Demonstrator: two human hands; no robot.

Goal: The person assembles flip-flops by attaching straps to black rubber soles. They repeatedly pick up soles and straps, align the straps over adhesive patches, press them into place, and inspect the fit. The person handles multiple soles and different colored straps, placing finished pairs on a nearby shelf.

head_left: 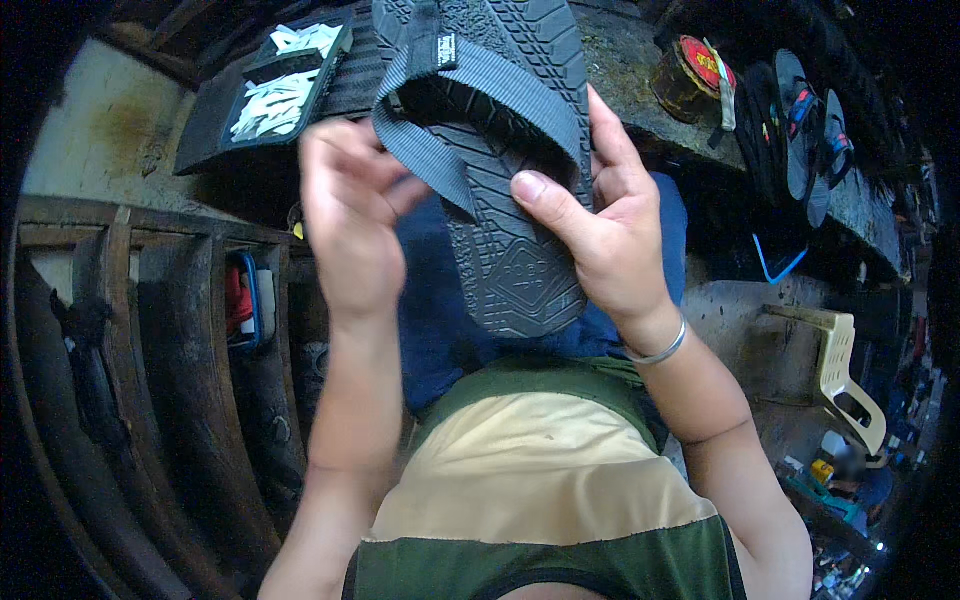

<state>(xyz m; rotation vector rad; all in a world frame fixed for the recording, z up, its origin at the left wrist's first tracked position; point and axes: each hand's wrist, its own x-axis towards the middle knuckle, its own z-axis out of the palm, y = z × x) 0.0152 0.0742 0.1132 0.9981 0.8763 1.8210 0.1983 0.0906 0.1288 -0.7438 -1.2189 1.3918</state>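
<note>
Table: dark, worn, beyond the sandal.
Sandal: black, tread-patterned footbed, embossed diamond at heel; ribbed grey webbing straps; held above the lap.
Right hand: fingers gripping its edge, thumb on top.
Left hand: fingers blurred, half-curled beside strap; hold cannot be told.

Footwear workshop; black sandal, grimy bench, crusted tin, wooden shelving

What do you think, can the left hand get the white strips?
Probably yes: the left hand is near the white strips and nothing seems in the way, though it may be touching the strap.
</note>
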